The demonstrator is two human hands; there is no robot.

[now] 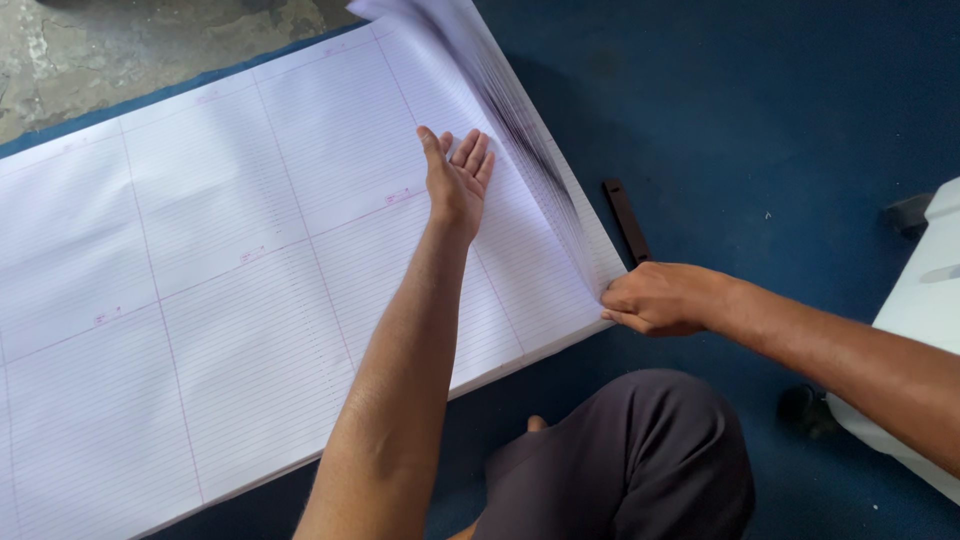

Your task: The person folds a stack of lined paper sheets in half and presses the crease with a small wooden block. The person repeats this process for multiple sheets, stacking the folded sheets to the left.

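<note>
A big stack of white ruled paper sheets [220,250] with thin pink dividing lines lies on a dark blue floor covering. My left hand [458,180] rests flat on the top sheet near the stack's right side, fingers stretched out. My right hand [655,298] pinches the near right corner of the stack, and the sheet edges [520,120] are lifted and fanned along the right side, blurred with motion.
A short dark brown strip [627,220] lies on the blue floor covering [760,120] just right of the stack. My knee in dark trousers [630,460] is at the bottom. A white object [925,300] stands at the right edge. Bare concrete [120,50] shows top left.
</note>
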